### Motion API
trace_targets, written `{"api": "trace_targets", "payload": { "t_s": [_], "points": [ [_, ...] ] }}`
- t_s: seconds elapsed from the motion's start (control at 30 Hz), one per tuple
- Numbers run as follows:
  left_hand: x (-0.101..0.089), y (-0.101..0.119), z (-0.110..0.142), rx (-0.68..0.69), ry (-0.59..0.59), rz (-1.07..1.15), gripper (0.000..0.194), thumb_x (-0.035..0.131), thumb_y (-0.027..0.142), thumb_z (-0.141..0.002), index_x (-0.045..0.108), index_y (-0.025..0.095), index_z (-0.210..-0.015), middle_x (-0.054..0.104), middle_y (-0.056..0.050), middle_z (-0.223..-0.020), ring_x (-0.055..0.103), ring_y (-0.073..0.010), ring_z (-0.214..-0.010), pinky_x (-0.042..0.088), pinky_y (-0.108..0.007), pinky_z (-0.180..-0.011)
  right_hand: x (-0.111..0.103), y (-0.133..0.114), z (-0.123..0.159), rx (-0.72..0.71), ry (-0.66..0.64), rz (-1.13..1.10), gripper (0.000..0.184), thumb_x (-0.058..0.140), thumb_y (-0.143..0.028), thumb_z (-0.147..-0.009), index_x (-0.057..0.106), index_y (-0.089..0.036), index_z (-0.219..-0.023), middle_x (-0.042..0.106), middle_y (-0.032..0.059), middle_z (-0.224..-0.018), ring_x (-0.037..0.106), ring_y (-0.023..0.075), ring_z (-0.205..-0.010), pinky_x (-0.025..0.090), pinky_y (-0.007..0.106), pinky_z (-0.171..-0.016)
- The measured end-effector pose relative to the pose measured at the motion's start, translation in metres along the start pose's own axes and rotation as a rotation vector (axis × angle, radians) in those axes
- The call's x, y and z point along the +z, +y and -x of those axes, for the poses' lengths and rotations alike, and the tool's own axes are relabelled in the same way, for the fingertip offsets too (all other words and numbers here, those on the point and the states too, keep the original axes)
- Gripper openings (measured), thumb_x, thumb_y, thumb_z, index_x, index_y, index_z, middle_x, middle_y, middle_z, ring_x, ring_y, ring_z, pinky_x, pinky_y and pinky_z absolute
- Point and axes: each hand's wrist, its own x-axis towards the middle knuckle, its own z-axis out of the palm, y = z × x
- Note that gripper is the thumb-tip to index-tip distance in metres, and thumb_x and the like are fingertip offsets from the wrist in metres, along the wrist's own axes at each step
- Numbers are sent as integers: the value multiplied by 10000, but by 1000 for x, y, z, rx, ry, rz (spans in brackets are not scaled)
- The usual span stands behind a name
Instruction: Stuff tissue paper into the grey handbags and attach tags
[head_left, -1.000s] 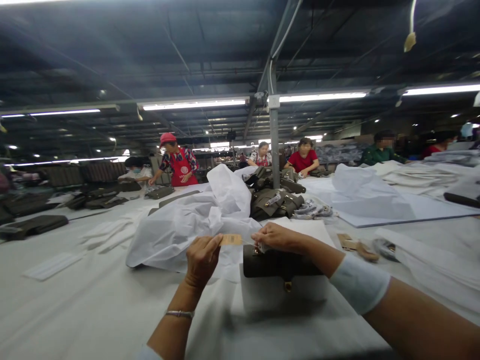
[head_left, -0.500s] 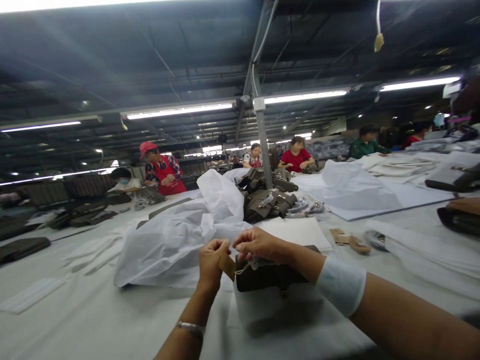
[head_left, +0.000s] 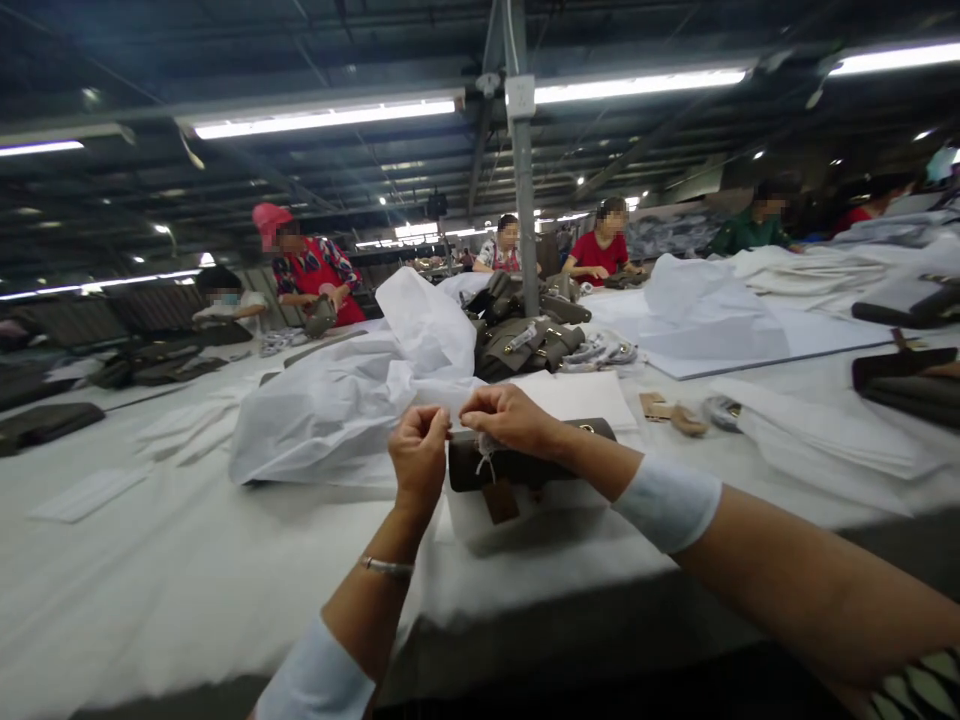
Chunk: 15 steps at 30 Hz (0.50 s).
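A dark handbag (head_left: 466, 468) lies on the white-covered table in front of me, its lower part over pale sheeting. From its side hang a brown tag (head_left: 500, 502) and a white string (head_left: 486, 460). My left hand (head_left: 420, 450) is just left of the bag, thumb and fingers pinched together. Close beside it, my right hand (head_left: 514, 418) is pinched too, over the bag's top edge. Whatever is between the fingertips is too small to make out. Part of the bag is covered by my right hand and forearm.
Crumpled white wrapping (head_left: 322, 420) lies to the left. Behind it, several olive bags (head_left: 517, 345) are piled by a grey post (head_left: 523, 180). White sheets (head_left: 592, 400) and brown pieces (head_left: 686, 420) lie to the right. Several co-workers stand across the table.
The view has tilted down. The brown tag, earlier in my left hand, now hangs against the bag's front. Both hands remain close together, fingertips pinched.
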Motion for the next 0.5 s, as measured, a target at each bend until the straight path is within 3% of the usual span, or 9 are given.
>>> {"api": "trace_targets", "payload": {
  "t_s": [0.13, 0.2, 0.27, 0.37, 0.5],
  "points": [
    [-26, -6, 50, 342, -137, -391, 178, 572, 315, -876, 616, 172, -779, 577, 7, -657, 513, -129, -605, 402, -247, -611, -6, -1, -2, 11, 20, -90, 180, 615, -275, -734, 651, -113, -803, 579, -7, -658, 483, 81, -575, 383, 205, -540],
    [-28, -12, 73, 533, -192, -584, 162, 595, 333, -872, 614, 174, -850, 597, -19, -727, 544, -167, -691, 413, -285, -680, -6, -1, -3, -15, -18, -85, 189, 617, -281, -734, 649, -103, -788, 596, 9, -681, 494, 85, -584, 396, 214, -550],
    [-23, -17, 88, 649, -221, -770, 285, 658, 411, -818, 599, 160, -940, 611, -60, -821, 559, -222, -789, 414, -338, -735, -5, -2, -3, -32, -72, -57, 189, 620, -280, -732, 647, -98, -775, 600, 13, -683, 497, 86, -580, 400, 222, -556],
    [-8, -24, 97, 588, -198, -1005, 394, 714, 441, -738, 569, 142, -950, 587, -89, -853, 550, -277, -831, 406, -383, -735, -4, -4, 0, -22, -125, -27, 181, 628, -276, -725, 641, -104, -779, 580, -7, -654, 497, 85, -570, 399, 224, -560],
    [7, -33, 100, 417, -149, -1118, 205, 653, 291, -751, 551, 156, -867, 556, -69, -782, 553, -278, -802, 395, -387, -717, -10, -9, 7, -3, -156, -27, 177, 638, -203, -672, 645, -102, -817, 598, -10, -700, 515, 86, -613, 400, 209, -574]
  ]
}}
